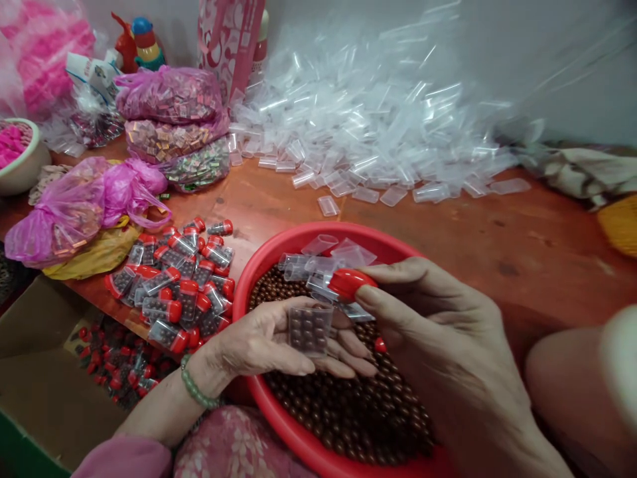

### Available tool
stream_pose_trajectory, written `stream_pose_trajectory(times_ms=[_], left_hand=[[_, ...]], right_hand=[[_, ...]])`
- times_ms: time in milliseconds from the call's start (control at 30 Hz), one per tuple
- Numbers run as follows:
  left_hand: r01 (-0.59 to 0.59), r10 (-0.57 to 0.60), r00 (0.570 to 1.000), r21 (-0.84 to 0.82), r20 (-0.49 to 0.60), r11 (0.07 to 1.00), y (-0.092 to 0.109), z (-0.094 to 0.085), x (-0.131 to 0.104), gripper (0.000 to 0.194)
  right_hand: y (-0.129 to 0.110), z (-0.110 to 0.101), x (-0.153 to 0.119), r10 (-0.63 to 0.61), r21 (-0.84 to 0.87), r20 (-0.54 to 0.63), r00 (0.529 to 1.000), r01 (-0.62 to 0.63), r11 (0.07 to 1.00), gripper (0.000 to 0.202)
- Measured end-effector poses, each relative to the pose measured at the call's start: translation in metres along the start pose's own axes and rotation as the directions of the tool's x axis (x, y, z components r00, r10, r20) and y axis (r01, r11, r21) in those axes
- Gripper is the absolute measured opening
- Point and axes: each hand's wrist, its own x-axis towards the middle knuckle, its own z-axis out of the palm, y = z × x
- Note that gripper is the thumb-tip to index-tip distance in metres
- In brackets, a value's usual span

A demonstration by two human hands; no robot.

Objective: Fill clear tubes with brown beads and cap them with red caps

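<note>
Over a red basin (242, 292) of small round brown balls, my left hand (288, 345) is palm up. A clear flat case (309, 330) with rows of brown balls lies in it, the thumb along its lower edge. My right hand (438, 318) pinches a red cap (348, 284) between thumb and fingertips, just above and right of the case; cap and case are apart. Behind the fingers, several clear sleeves (318, 262) rest on the balls at the basin's far side. Another red piece (380, 344) sits among the balls.
Filled red-capped cases (186, 285) lie piled left of the basin. A cardboard box (40, 358) at lower left holds more. Clear sleeves (368, 133) are heaped against the wall. Purple bags (172, 99) and a white bowl (30, 162) stand at the left.
</note>
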Motion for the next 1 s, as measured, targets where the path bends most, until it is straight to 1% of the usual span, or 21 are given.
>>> stream_pose_trajectory(times_ms=[100, 200, 267, 433, 533, 633, 800, 900, 1000], left_hand=[[0.014, -0.013, 1.000, -0.043, 0.021, 0.999, 0.002, -0.002, 0.001, 0.049], [0.022, -0.020, 0.999, -0.066, 0.027, 0.998, 0.004, -0.003, 0.001, 0.048], [0.025, -0.024, 1.000, -0.070, 0.012, 0.997, 0.004, -0.003, 0.002, 0.049], [0.021, -0.022, 0.999, -0.048, -0.026, 0.999, 0.007, -0.003, 0.002, 0.048], [0.044, -0.045, 0.998, -0.038, -0.044, 0.998, 0.009, -0.003, 0.002, 0.046], [0.058, -0.060, 0.997, -0.060, -0.041, 0.997, 0.010, -0.005, 0.002, 0.045], [0.064, -0.068, 0.997, -0.071, -0.047, 0.995, 0.009, -0.008, 0.001, 0.045], [0.073, -0.075, 0.997, -0.057, -0.036, 0.996, 0.009, -0.009, 0.001, 0.036], [0.078, -0.079, 0.997, -0.051, -0.009, 0.996, 0.007, -0.010, 0.000, 0.030]], right_hand=[[0.000, 0.002, 0.006, 0.017, 0.000, 0.041, 0.999, -0.017, 1.000, 0.011], [0.000, 0.003, 0.009, 0.023, -0.005, 0.107, 0.994, -0.023, 1.000, 0.008], [0.001, 0.004, 0.011, 0.033, 0.011, 0.139, 0.990, -0.035, 0.999, 0.007], [0.004, 0.008, 0.015, 0.044, 0.013, 0.160, 0.986, -0.046, 0.999, 0.007], [0.004, 0.008, 0.017, 0.023, -0.027, 0.193, 0.981, -0.018, 0.999, 0.007], [0.004, 0.005, 0.018, -0.019, -0.096, 0.207, 0.978, 0.039, 0.995, 0.008], [0.005, 0.000, 0.019, -0.049, -0.130, 0.201, 0.978, 0.076, 0.989, 0.007], [0.003, 0.006, 0.018, -0.058, -0.144, 0.201, 0.978, 0.088, 0.986, 0.009], [0.001, 0.015, 0.016, -0.091, -0.163, 0.229, 0.969, 0.131, 0.978, 0.008]])
